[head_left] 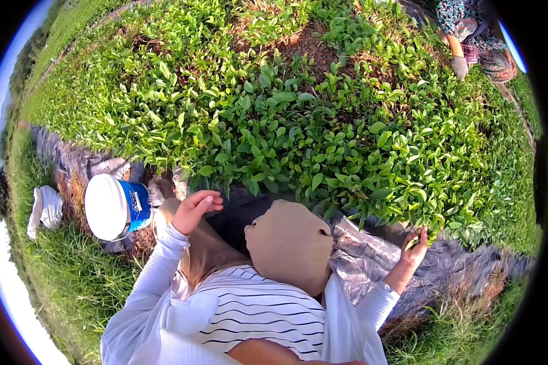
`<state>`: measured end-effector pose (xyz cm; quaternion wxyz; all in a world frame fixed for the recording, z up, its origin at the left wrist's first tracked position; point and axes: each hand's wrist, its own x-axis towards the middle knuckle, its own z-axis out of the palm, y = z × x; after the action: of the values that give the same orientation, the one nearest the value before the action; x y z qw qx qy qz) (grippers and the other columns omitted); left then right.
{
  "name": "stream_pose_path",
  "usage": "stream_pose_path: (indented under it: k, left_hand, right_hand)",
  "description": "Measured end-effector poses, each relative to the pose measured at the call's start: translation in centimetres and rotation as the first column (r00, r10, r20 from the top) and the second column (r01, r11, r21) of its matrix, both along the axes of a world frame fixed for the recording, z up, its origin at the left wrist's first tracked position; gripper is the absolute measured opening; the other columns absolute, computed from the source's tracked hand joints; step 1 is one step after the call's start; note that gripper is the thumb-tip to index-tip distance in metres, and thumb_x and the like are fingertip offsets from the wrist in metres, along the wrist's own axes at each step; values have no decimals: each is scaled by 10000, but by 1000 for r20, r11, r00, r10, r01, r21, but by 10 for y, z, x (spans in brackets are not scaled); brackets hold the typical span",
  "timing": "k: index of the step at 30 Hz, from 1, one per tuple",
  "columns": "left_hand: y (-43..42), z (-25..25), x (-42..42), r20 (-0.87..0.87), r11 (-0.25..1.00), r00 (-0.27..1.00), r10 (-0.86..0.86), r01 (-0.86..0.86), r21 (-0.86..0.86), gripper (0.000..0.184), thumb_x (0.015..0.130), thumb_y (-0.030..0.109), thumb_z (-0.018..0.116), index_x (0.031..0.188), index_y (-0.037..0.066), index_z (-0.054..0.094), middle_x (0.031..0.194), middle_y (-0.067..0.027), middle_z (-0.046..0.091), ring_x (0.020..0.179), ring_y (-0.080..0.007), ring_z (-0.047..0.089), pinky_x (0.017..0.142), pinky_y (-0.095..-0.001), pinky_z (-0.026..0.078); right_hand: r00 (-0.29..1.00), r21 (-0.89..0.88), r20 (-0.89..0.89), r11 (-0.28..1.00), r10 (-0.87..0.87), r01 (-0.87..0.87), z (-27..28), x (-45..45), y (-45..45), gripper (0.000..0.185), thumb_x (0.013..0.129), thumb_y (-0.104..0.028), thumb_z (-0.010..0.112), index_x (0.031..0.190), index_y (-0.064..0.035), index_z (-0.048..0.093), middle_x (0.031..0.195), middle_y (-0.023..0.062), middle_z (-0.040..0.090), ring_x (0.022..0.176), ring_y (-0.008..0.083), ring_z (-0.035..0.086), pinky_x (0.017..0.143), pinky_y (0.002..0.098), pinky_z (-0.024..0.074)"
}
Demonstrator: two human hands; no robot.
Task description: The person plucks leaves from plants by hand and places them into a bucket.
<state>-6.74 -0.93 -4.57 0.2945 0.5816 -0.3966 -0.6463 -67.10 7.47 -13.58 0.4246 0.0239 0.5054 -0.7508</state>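
My left hand is raised beside my knee, near the front edge of the green bushes. Its fingers are bent loosely, with nothing visible in them. On the right, my right hand is at the lower edge of the bushes, its fingers closed around a few small green leaves. Whether those leaves are still attached to the plant cannot be made out.
A white and blue bucket with a white lid stands at the left. Beyond it lies a white sack. Dark plastic sheeting covers ground before the bushes. Another person is among plants at the upper right.
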Motion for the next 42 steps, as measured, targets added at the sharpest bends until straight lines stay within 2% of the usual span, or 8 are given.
stream_pose_path:
  k: [11, 16, 20, 24, 27, 34, 40, 42]
  left_hand:
    - [4, 1, 7, 53, 1000, 998, 21, -20, -21, 291, 964, 193, 464, 1171, 3, 536, 1038, -118, 627, 932, -202, 634, 847, -298, 492]
    - [8, -6, 13, 59, 996, 995, 81, -82, 19, 291, 959, 186, 477, 1164, -10, 543, 1023, -124, 630, 912, -206, 639, 837, -299, 497]
    - [7, -10, 11, 53, 995, 994, 91, -93, 43, 292, 958, 178, 480, 1162, -21, 543, 1025, -127, 629, 909, -203, 641, 838, -295, 497]
    - [2, -16, 10, 49, 996, 997, 52, -56, 69, 288, 957, 163, 476, 1163, -27, 541, 1026, -126, 631, 908, -192, 640, 840, -287, 497]
    - [1, -20, 11, 36, 997, 998, 43, -45, 69, 284, 957, 155, 474, 1164, -28, 540, 1026, -123, 634, 902, -187, 641, 838, -281, 497]
    - [6, -26, 12, 21, 993, 998, 58, -60, 98, 272, 956, 158, 478, 1163, -5, 546, 1030, -107, 637, 895, -172, 642, 828, -274, 498]
    - [11, -29, 15, 1, 994, 998, 66, -66, 88, 273, 953, 163, 488, 1165, 2, 546, 1029, -106, 635, 899, -175, 641, 827, -277, 500]
    - [13, -26, 17, -6, 993, 997, 81, -80, 84, 273, 952, 165, 491, 1164, 2, 547, 1029, -107, 634, 900, -178, 641, 829, -278, 501]
  right_hand:
    - [643, 369, -724, 928, 250, 56, -29, -30, -90, 300, 816, -27, 656, 1104, -52, 575, 854, 17, 626, 568, 79, 494, 498, 197, 413]
    - [945, 259, -315, 966, 84, 0, -33, -16, -66, 248, 819, -18, 646, 1053, -59, 576, 810, 20, 619, 537, 77, 477, 443, 197, 366]
    - [932, -85, 128, 940, 338, -330, -1, 65, -22, 281, 835, -40, 625, 1106, -49, 551, 876, 43, 606, 508, 75, 433, 427, 185, 338]
    - [908, 227, 83, 879, 411, -419, 16, 121, 1, 319, 822, 8, 622, 1131, -43, 560, 897, 75, 635, 557, 81, 495, 454, 197, 399]
    - [858, 505, -104, 770, 503, -390, -10, 127, 21, 283, 786, 27, 661, 1051, -28, 578, 818, 46, 620, 544, 93, 507, 456, 217, 412]
    - [901, 287, -414, 958, 127, -3, -10, 89, 12, 302, 795, -3, 671, 1066, -57, 548, 830, 20, 604, 557, 75, 494, 471, 202, 399]
    - [201, 401, -909, 899, 366, 174, -21, 49, -47, 343, 771, -60, 675, 1103, -37, 590, 975, 89, 645, 797, 184, 613, 732, 273, 488]
    - [377, 450, -847, 883, 375, 133, -23, 40, -57, 297, 790, -76, 678, 1070, -31, 590, 893, 62, 648, 747, 147, 606, 642, 264, 490]
